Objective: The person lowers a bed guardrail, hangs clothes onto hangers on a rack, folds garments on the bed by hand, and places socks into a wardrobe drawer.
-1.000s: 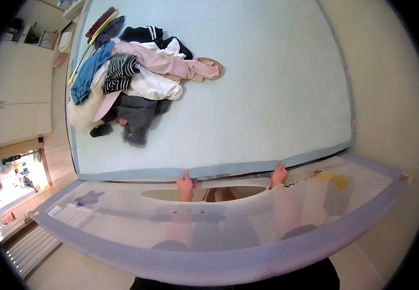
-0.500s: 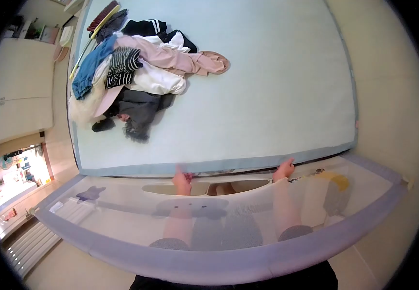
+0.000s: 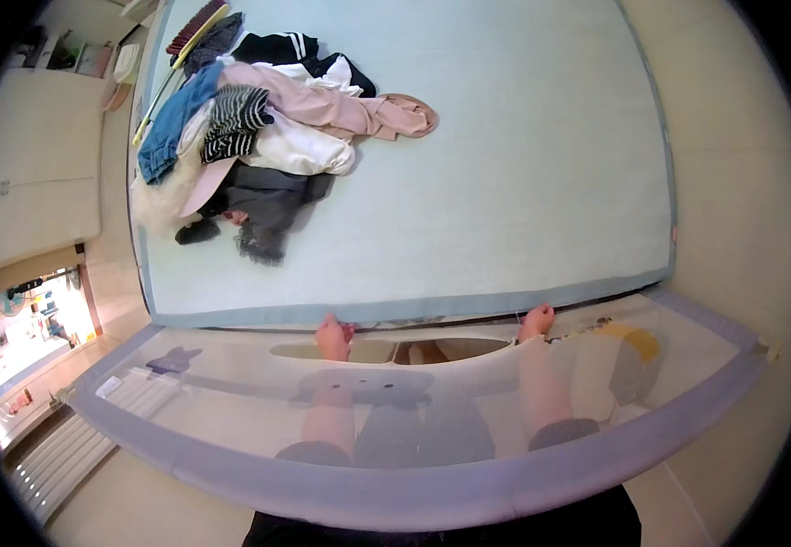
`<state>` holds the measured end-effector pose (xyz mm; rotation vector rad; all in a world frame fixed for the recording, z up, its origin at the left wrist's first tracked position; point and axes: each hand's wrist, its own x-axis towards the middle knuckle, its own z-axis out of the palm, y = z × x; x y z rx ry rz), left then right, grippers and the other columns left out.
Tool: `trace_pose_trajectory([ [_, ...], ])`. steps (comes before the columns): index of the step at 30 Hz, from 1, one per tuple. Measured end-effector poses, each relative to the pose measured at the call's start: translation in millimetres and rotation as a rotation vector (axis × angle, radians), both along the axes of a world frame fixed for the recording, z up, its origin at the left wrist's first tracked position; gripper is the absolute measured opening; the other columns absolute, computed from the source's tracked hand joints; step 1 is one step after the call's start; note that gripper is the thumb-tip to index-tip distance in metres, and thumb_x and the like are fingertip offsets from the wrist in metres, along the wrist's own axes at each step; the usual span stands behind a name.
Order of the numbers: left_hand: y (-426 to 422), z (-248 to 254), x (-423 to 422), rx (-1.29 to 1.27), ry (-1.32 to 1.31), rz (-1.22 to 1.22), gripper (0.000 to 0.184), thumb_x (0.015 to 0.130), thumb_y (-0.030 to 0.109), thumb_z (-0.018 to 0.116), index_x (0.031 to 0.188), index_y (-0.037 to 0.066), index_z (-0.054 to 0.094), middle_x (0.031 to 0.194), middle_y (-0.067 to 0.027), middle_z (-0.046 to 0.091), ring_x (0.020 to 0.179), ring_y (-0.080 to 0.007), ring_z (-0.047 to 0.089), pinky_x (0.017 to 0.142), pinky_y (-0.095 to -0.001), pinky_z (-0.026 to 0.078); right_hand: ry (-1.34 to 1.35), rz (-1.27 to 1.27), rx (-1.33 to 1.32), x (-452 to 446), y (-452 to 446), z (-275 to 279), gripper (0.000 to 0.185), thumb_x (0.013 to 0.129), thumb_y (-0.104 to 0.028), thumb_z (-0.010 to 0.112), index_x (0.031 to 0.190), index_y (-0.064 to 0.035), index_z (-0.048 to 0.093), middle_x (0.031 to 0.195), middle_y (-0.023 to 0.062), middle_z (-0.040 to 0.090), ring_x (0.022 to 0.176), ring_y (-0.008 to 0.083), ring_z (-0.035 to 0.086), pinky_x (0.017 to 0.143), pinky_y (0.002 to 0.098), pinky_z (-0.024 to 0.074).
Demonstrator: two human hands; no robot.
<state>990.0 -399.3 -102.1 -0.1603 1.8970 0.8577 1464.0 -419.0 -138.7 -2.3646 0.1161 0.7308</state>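
Both my forearms pass behind a see-through mesh bed rail (image 3: 468,500) and come out at a slit in the mesh. My left hand (image 3: 333,338) is at the near edge of the pale blue mat (image 3: 505,182), its fingers drawn together by the blue border. Further right, my right hand (image 3: 537,322) is curled closed at the same border, with a thin pale strand beside it. What either hand pinches is too small or hidden to make out. A dark gap with patterned fabric shows under the border between the hands.
A heap of clothes (image 3: 295,109) lies at the mat's far left. Beside it rests a long-handled brush (image 3: 196,29). A white cabinet (image 3: 31,173) stands at left, and a white radiator (image 3: 62,465) at lower left. Pale floor (image 3: 733,137) runs along the right.
My left hand has shifted slightly left and up, its fingers less extended. My right hand has curled in its pointing finger and moved slightly. The view has moved a little.
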Motion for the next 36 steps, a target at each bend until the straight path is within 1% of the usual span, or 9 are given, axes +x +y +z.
trace_pose_trajectory([
  [5, -39, 22, -2, -0.139, 0.037, -0.313, 0.039, 0.101, 0.036, 0.055, 0.087, 0.002, 0.067, 0.072, -0.0142, 0.070, 0.054, -0.0179, 0.062, 0.045, -0.0304, 0.047, -0.468, 0.524, -0.029, -44, -33, 21, 0.049, 0.096, -0.018, 0.059, 0.138, 0.0006, 0.044, 0.128, 0.0249, 0.050, 0.113, 0.0405, 0.053, 0.097, 0.0442, 0.0435],
  [6, -54, 22, -8, -0.130, 0.009, -0.394, 0.037, 0.100, 0.035, 0.056, 0.098, 0.000, 0.067, 0.068, -0.0125, 0.067, 0.053, -0.0175, 0.061, 0.047, -0.0290, 0.047, -0.604, 0.642, -0.047, -61, -33, 33, 0.053, 0.093, -0.017, 0.062, 0.140, -0.0006, 0.042, 0.131, 0.0252, 0.047, 0.113, 0.0413, 0.052, 0.097, 0.0450, 0.0434],
  [9, -91, 46, -10, -0.173, -0.003, -0.308, 0.037, 0.098, 0.037, 0.058, 0.109, 0.002, 0.064, 0.088, -0.0111, 0.070, 0.068, -0.0166, 0.065, 0.058, -0.0336, 0.051, -0.517, 1.073, 0.094, -98, -53, 73, 0.056, 0.089, -0.013, 0.065, 0.140, -0.0034, 0.045, 0.136, 0.0240, 0.042, 0.115, 0.0445, 0.050, 0.098, 0.0483, 0.0430],
  [12, -121, 79, -33, -0.174, -0.015, -0.185, 0.035, 0.098, 0.037, 0.058, 0.110, 0.005, 0.063, 0.089, -0.0097, 0.069, 0.071, -0.0166, 0.064, 0.060, -0.0344, 0.051, -0.403, 1.434, 0.275, -135, -69, 100, 0.052, 0.091, -0.023, 0.065, 0.138, -0.0060, 0.048, 0.131, 0.0210, 0.048, 0.117, 0.0409, 0.051, 0.100, 0.0453, 0.0429],
  [17, -160, 140, -108, -0.069, -0.055, 0.059, 0.033, 0.097, 0.038, 0.058, 0.112, 0.009, 0.061, 0.091, -0.0073, 0.068, 0.074, -0.0168, 0.063, 0.063, -0.0357, 0.051, -0.121, 1.895, 0.441, -214, -64, 149, 0.051, 0.093, -0.026, 0.063, 0.137, -0.0053, 0.049, 0.130, 0.0198, 0.049, 0.118, 0.0390, 0.050, 0.101, 0.0454, 0.0423],
  [24, -164, 171, -245, 0.147, -0.061, 0.241, 0.031, 0.097, 0.039, 0.058, 0.115, 0.014, 0.059, 0.093, -0.0040, 0.066, 0.080, -0.0169, 0.062, 0.068, -0.0376, 0.051, 0.066, 2.167, 0.545, -362, -45, 222, 0.049, 0.094, -0.029, 0.061, 0.135, -0.0043, 0.049, 0.128, 0.0182, 0.051, 0.120, 0.0365, 0.050, 0.102, 0.0456, 0.0413],
  [30, -183, 195, -372, 0.256, -0.097, 0.249, 0.030, 0.096, 0.039, 0.057, 0.118, 0.019, 0.057, 0.095, -0.0011, 0.064, 0.084, -0.0171, 0.062, 0.072, -0.0393, 0.051, 0.000, 2.262, 0.640, -511, -54, 264, 0.049, 0.096, -0.032, 0.058, 0.134, -0.0035, 0.050, 0.126, 0.0168, 0.052, 0.121, 0.0343, 0.050, 0.103, 0.0458, 0.0405],
  [33, -175, 217, -427, 0.137, -0.101, 0.151, 0.029, 0.095, 0.040, 0.057, 0.118, 0.022, 0.056, 0.099, 0.0012, 0.063, 0.088, -0.0173, 0.060, 0.076, -0.0414, 0.050, -0.198, 2.337, 0.743, -575, -64, 279, 0.049, 0.097, -0.034, 0.057, 0.134, -0.0031, 0.050, 0.126, 0.0161, 0.053, 0.122, 0.0332, 0.050, 0.104, 0.0459, 0.0401],
  [36, -166, 227, -481, 0.147, -0.094, 0.139, 0.027, 0.098, 0.037, 0.052, 0.118, 0.019, 0.055, 0.096, -0.0013, 0.062, 0.084, -0.0183, 0.059, 0.073, -0.0379, 0.052, -0.641, 2.428, 0.885, -630, -73, 288, 0.049, 0.097, -0.035, 0.056, 0.133, -0.0027, 0.050, 0.125, 0.0154, 0.054, 0.123, 0.0321, 0.049, 0.104, 0.0460, 0.0397],
])
